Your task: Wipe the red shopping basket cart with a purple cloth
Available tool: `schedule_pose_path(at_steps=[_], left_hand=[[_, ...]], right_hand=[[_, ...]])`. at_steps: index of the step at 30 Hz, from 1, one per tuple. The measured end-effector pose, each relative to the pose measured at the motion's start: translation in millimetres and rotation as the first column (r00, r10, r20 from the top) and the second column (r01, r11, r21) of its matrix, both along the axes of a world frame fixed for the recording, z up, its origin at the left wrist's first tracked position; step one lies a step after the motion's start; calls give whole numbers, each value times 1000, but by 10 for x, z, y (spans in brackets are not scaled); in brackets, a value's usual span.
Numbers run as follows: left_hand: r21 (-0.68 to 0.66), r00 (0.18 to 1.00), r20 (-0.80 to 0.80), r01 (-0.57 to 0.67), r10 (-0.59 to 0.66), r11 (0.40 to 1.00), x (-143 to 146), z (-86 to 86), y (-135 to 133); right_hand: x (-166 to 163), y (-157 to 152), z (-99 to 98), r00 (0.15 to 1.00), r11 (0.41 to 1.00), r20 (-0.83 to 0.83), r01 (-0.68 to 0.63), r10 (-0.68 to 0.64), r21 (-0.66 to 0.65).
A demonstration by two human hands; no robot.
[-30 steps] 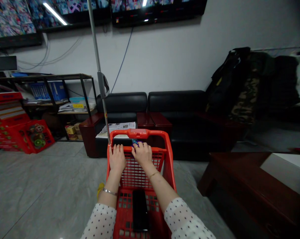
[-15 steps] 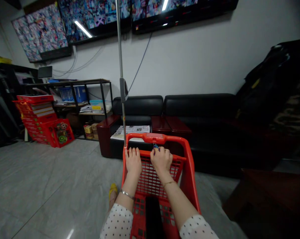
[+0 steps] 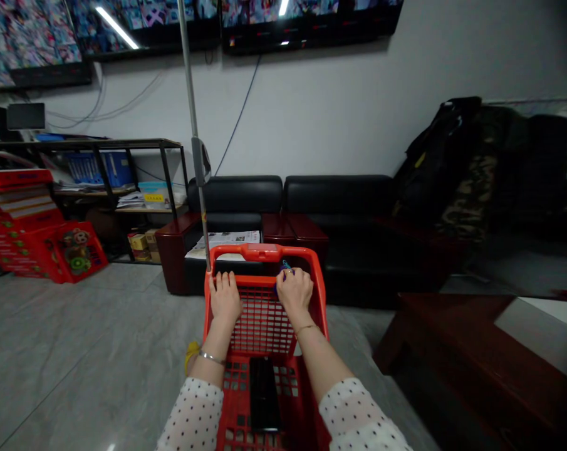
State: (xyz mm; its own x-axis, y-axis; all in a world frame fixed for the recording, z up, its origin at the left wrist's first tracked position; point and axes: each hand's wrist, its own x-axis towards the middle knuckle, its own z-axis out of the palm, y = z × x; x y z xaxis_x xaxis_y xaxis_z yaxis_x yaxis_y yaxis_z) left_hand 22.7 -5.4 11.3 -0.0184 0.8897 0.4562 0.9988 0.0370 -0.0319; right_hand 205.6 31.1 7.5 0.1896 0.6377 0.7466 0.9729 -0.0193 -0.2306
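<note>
A red plastic shopping cart (image 3: 321,294) stands in front of me, with slotted walls and a raised handle at its far end. My left hand (image 3: 225,299) lies on the far bar at the left corner, fingers bent over its top. To the right, my right hand (image 3: 294,290) is closed in a fist on the same bar. A small blue-purple item (image 3: 280,269) pokes out by its fingers, its kind unclear. On the slotted cart floor lies a glossy black rectangular object (image 3: 264,398), much like a phone. A thin metal pole (image 3: 192,94) rises from the far left corner.
Black sofas (image 3: 339,194) with dark red wooden armrests stand just beyond the cart; newspapers (image 3: 227,241) lie on one. A dark wooden table (image 3: 475,351) is close on the right. Left are red boxes (image 3: 20,232) and a shelf (image 3: 137,145). Jackets (image 3: 443,156) hang at right.
The view has turned to the right, so the room and cart sit further left. More of the jackets and wooden table shows. Both hands keep their places on the bar.
</note>
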Motion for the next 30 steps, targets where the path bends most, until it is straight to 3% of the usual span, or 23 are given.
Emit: schedule_pose_path(at_steps=[2, 7, 11, 16, 21, 26, 30], left_hand=[[10, 1000, -11, -20, 20, 1000, 7, -7, 0], [20, 999, -33, -38, 38, 999, -43, -24, -20], [28, 1000, -20, -20, 21, 999, -86, -36, -22], [0, 1000, 6, -5, 5, 1000, -74, -41, 5], [-23, 1000, 13, -6, 6, 1000, -36, 2, -7], [3, 999, -22, -41, 41, 999, -55, 8, -35], [3, 1000, -15, -21, 21, 1000, -105, -14, -44]], right_hand=[[-245, 7, -19, 1000, 1000, 20, -15, 15, 10], [-754, -8, -58, 960, 970, 142, -244, 241, 3], [-494, -5, -56, 924, 950, 228, -312, 306, -12], [78, 26, -74, 984, 992, 137, -120, 114, 39], [-88, 22, -122, 999, 993, 4, 40, -40, 114], [-454, 22, -158, 985, 980, 90, -158, 147, 124], [-337, 16, -133, 955, 960, 174, -261, 241, 101]])
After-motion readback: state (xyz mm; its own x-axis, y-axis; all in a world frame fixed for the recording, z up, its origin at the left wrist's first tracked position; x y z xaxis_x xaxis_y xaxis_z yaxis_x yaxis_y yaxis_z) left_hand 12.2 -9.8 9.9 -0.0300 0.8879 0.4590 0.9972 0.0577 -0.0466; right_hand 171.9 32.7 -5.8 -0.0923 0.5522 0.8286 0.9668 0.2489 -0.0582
